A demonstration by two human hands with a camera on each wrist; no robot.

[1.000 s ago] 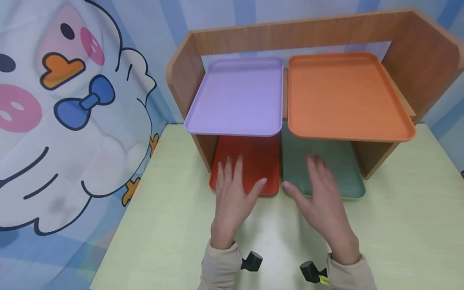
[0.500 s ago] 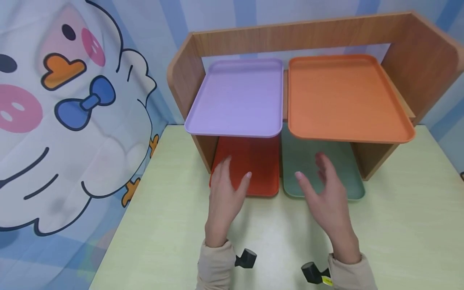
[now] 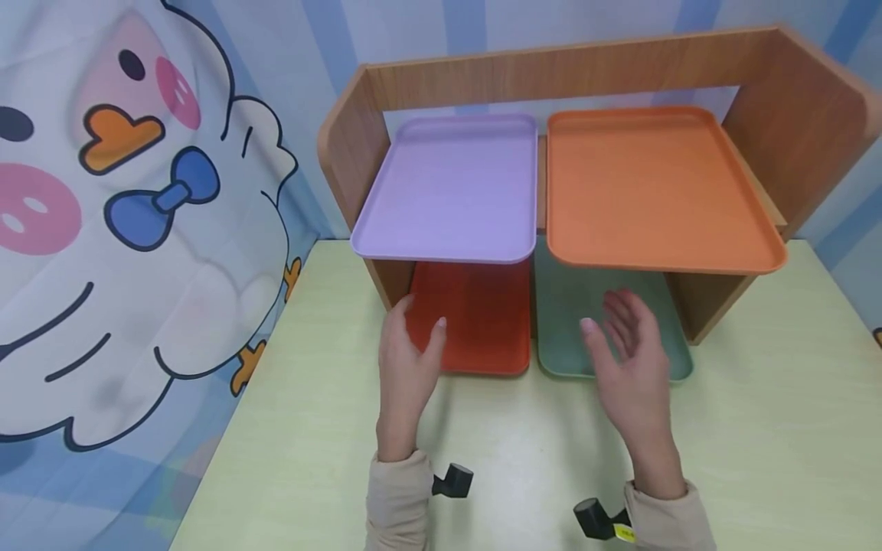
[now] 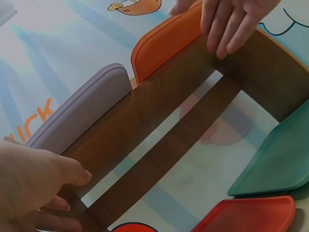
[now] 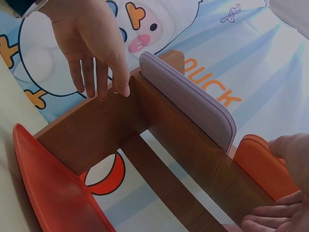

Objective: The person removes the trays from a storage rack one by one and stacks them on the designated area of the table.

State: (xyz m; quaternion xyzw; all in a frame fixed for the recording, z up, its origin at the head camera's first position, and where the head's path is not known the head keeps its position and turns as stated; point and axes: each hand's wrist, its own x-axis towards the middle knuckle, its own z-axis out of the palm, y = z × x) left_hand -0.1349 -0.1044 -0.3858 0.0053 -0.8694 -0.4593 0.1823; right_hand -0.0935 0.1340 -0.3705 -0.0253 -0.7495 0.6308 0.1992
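In the head view the left hand point(image 3: 408, 371) hovers by the left edge of the red tray point(image 3: 482, 329), thumb and fingers apart and holding nothing. Over the green tray point(image 3: 565, 321) is the right hand point(image 3: 637, 375), its fingers gently bent, thumb spread away, nothing in it. On the upper level of a wooden shelf point(image 3: 565, 73) lie a purple tray point(image 3: 451, 191) and an orange tray point(image 3: 654, 191). The left wrist view shows the left hand point(image 4: 38, 179) near the purple tray point(image 4: 87, 111); the right wrist view shows the right hand point(image 5: 285, 188) near the orange tray point(image 5: 265, 164).
The shelf's side panels point(image 3: 802, 122) rise at both ends. Light green tabletop point(image 3: 310, 428) extends in front and at the sides. A curtain with a cartoon duck point(image 3: 158, 306) hangs at the left and behind. Each sleeve carries a small black device point(image 3: 455, 480).
The left hand has moved left, from over the red tray to its left edge. The right hand has shifted slightly right and turned, its fingers more bent than before. The trays have stayed in place.
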